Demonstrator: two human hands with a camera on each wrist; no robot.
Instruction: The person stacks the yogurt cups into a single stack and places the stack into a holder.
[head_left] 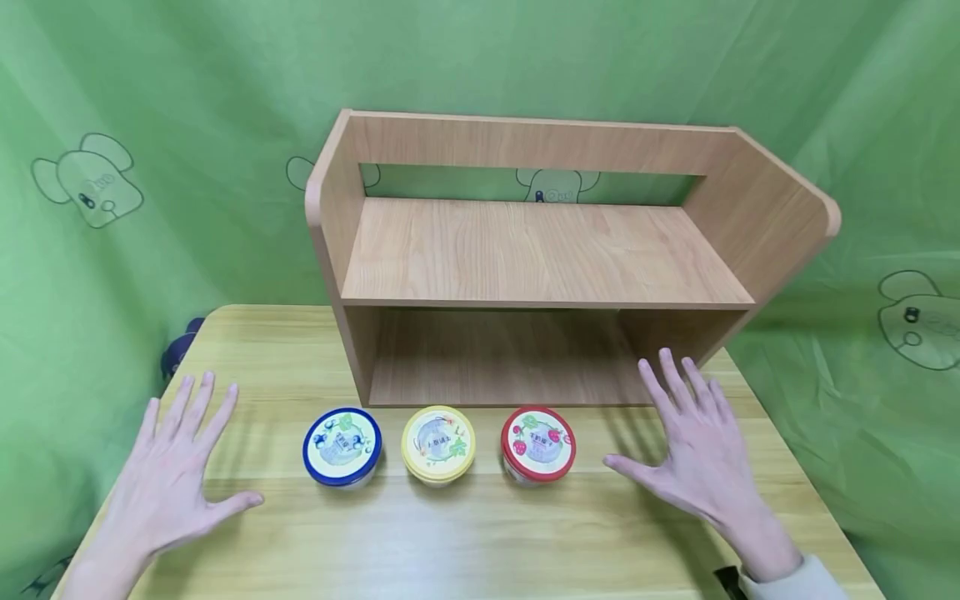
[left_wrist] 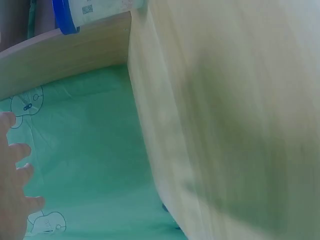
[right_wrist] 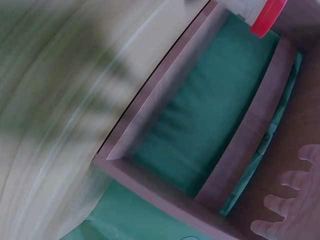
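Note:
Three round lidded tubs stand in a row on the wooden table. The blue-lidded tub is on the left, the yellow-lidded tub in the middle and the red-lidded tub on the right. My left hand is held with spread fingers left of the blue tub, touching none of them. To the right of the red tub, my right hand is likewise spread and holds nothing. The wrist views catch the blue tub and the red tub at their upper edges.
Behind the tubs stands a two-level wooden shelf with raised sides and a back rail. A green curtain with bear-like drawings hangs behind and beside the table. Something dark shows past the table's left edge.

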